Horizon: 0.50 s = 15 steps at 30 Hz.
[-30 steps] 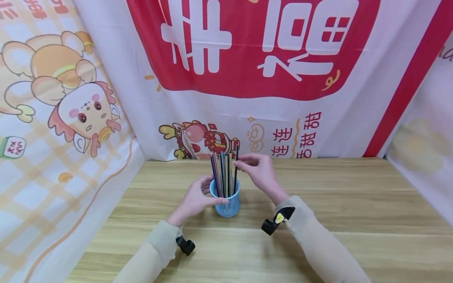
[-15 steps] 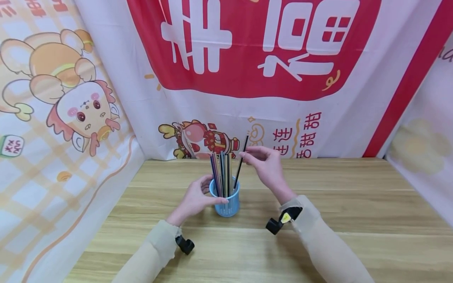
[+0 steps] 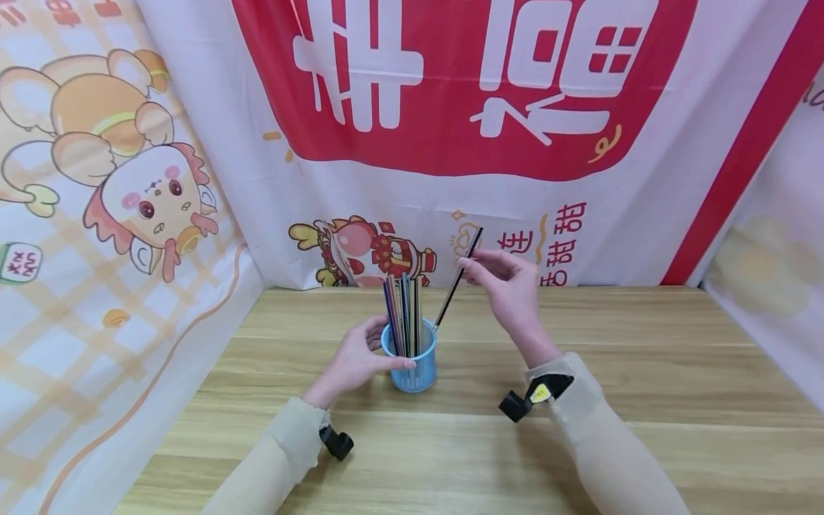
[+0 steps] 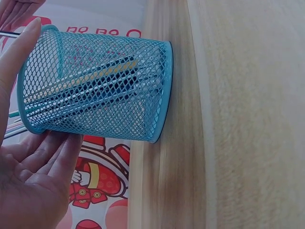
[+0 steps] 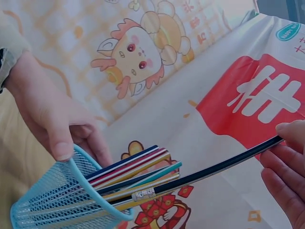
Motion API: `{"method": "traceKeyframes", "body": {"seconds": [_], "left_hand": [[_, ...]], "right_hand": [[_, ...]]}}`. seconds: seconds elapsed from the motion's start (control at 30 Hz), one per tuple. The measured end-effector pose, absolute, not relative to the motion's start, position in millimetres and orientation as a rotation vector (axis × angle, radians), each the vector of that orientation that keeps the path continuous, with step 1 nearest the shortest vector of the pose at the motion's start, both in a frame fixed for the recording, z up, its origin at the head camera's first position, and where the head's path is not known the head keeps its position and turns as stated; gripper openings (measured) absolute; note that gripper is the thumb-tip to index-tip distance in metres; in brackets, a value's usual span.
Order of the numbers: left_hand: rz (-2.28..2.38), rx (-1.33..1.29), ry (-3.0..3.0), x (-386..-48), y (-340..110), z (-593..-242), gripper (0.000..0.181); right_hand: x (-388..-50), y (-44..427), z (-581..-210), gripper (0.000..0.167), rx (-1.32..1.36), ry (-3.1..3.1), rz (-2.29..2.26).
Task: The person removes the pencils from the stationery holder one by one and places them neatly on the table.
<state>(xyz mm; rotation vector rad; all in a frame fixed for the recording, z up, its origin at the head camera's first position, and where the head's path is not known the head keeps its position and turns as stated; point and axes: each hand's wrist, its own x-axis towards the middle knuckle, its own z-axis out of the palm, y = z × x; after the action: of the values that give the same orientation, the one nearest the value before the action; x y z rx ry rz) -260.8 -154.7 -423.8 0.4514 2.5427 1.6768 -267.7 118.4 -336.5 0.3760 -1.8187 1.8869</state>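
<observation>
A light blue mesh pencil cup [image 3: 415, 378] stands upright on the wooden table. My left hand [image 3: 356, 361] holds it near the rim, thumb on the near side and fingers round the far side. Several thin pencils [image 5: 128, 167] in dark blue, red, gold, teal and black lean together inside. Between thumb and fingers my right hand [image 3: 511, 290] pinches a black pencil [image 3: 453, 287] near its upper end. It slants down to the left, its silvery lower end at the cup's right rim. Whether that end touches the rim I cannot tell.
The wood-grain table [image 3: 412, 458] spreads around the cup. Behind it hangs a white and red printed cloth [image 3: 450, 157], and a checked cartoon cloth [image 3: 116, 300] hangs at the left. A black wrist camera [image 3: 336, 443] sits by the left cuff, another by the right.
My right hand has drawn the black pencil up and to the right, out of the bunch, tilting it further over. The left hand and cup have stayed in place.
</observation>
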Motion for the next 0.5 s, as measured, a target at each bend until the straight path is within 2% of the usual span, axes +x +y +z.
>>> {"method": "traceKeyframes", "body": {"seconds": [0.33,0.5], "left_hand": [[1.662,0.447,2.528,-237.9,-146.7,-389.6,0.086],[1.670,0.451,2.527,-235.1,-146.1,-386.9,0.084]], "right_hand": [[-267.7,137.9,-332.3,0.036,0.292,-1.849,1.877],[-272.7,144.4,-335.6,0.038,0.280,-1.880,1.879]]}}
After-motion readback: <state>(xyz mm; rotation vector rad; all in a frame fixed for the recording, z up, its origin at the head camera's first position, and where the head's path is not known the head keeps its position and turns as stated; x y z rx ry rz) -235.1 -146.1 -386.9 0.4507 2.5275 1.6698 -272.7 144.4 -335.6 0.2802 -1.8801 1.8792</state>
